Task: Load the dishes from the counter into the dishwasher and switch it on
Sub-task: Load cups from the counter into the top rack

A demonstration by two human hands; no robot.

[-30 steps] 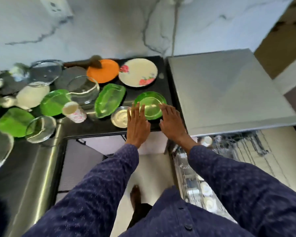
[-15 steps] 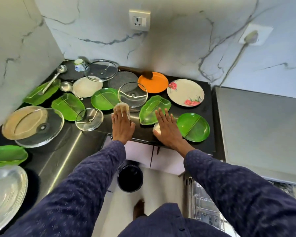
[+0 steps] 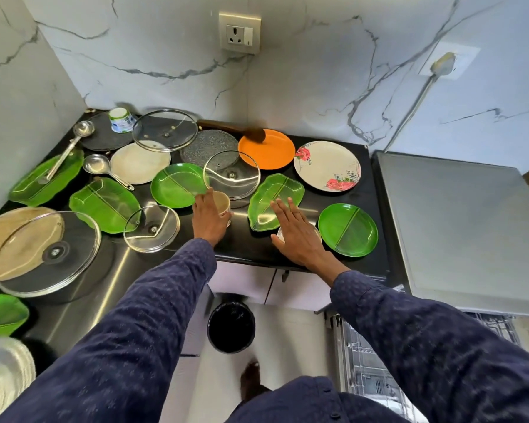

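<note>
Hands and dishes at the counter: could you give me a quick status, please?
Left hand gripping cup. Right hand open, over small steel bowl by leaf plate. Dishes crowd the counter, none loaded yet.

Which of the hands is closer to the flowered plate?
The right hand. It hovers over the counter just below and left of the flowered plate; the left hand is farther left, at a small cup.

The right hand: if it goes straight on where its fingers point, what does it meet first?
Probably the leaf-shaped green tray; the right hand's fingertips already overlap it, though height is unclear.
</note>
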